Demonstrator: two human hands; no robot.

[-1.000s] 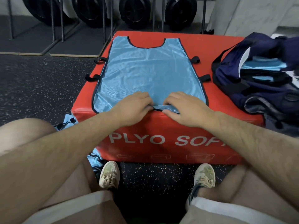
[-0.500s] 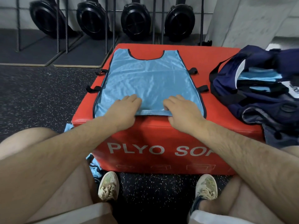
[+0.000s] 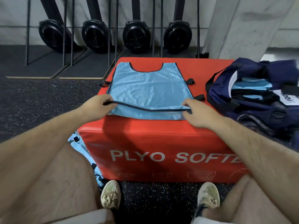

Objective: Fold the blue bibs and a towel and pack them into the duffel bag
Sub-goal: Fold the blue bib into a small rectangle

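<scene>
On the red box, the bib hem was pinched by the left hand and right hand; an uneven lift could skew the fold.

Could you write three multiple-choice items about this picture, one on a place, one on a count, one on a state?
1. Where does the blue bib lie?
A. on the red plyo box
B. on the floor
C. inside the duffel bag

2. How many black round wheels stand by the far wall?
A. two
B. four
C. six

3. What is the left hand doing?
A. hanging idle
B. pinching the bib's near hem
C. holding a shoe

Answers:
1 A, the bib is spread over the box top.
2 B, four wheels show in a row.
3 B, its fingers grip the dark-trimmed hem, as the right hand does at the other corner.
</scene>
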